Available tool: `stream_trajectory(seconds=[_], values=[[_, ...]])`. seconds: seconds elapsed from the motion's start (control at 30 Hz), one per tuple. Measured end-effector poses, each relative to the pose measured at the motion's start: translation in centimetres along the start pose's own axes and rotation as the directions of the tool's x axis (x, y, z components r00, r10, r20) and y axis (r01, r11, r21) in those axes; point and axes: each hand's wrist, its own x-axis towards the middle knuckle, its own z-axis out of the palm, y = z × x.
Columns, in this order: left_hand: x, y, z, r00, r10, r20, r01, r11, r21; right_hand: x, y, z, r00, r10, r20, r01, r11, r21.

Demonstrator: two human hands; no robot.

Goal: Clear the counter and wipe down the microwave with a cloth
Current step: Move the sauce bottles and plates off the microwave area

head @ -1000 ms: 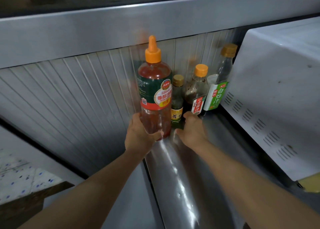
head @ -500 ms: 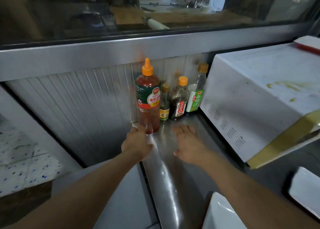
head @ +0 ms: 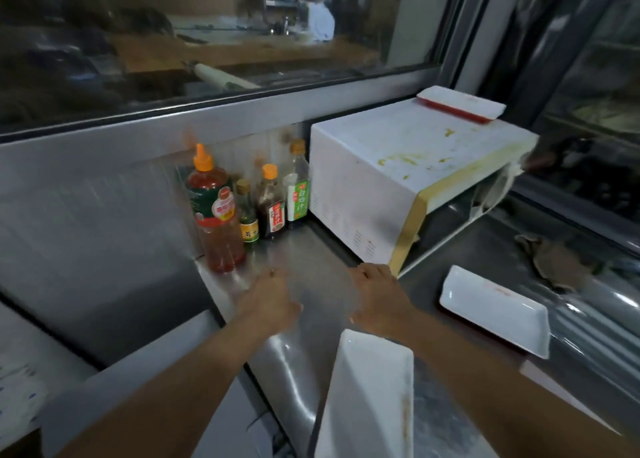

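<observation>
A white microwave with yellow stains on its top stands on the steel counter at the right. Left of it, against the back wall, stand a tall red sauce bottle with an orange cap and three smaller bottles. My left hand hovers over the counter in front of the red bottle, fingers relaxed, holding nothing. My right hand is beside the microwave's front corner, also empty. A brown cloth lies crumpled on the counter at the right.
Two white rectangular plates lie on the counter, one near my right forearm and one further right. A white and red tray sits on top of the microwave. A glass window runs behind the counter.
My left hand has let go of the red bottle, and both hands have drawn back from the bottles. The view has pulled back and turned right, showing the microwave, plates and cloth.
</observation>
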Motion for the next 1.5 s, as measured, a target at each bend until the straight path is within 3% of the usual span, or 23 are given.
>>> stream_trajectory(seconds=[0.13,0.43,0.63,0.93,1.27,1.4,1.5], values=[[-0.8,3.1,0.9,0.994,0.099,0.038,-0.099,0.995,0.001,-3.6,2.8,-0.5,0.994,0.108,0.0,-0.108,0.994,0.033],[-2.9,11.0,3.9,0.979,0.183,0.089,-0.18,0.983,-0.038,-9.2,10.9,-1.6,0.964,0.263,-0.032,-0.258,0.96,0.112],[-3.6,18.1,7.5,0.988,0.132,0.084,-0.124,0.988,-0.088,-10.9,20.1,-1.2,0.941,0.331,-0.062,-0.324,0.94,0.104],[-3.2,27.4,14.2,0.998,0.022,0.061,-0.019,0.998,-0.055,-10.7,32.6,1.0,0.945,0.325,0.035,-0.326,0.929,0.174],[2.4,30.5,19.1,0.997,-0.073,0.028,0.074,0.997,-0.034,-8.1,36.7,5.3,0.878,0.457,0.144,-0.475,0.796,0.375],[4.8,31.0,20.4,0.997,-0.07,0.03,0.07,0.997,0.024,-7.2,36.8,6.6,0.885,0.444,0.136,-0.461,0.801,0.382],[6.3,31.2,21.1,0.998,-0.066,0.011,0.066,0.996,0.059,-6.6,36.9,7.2,0.85,0.51,0.135,-0.513,0.739,0.438]])
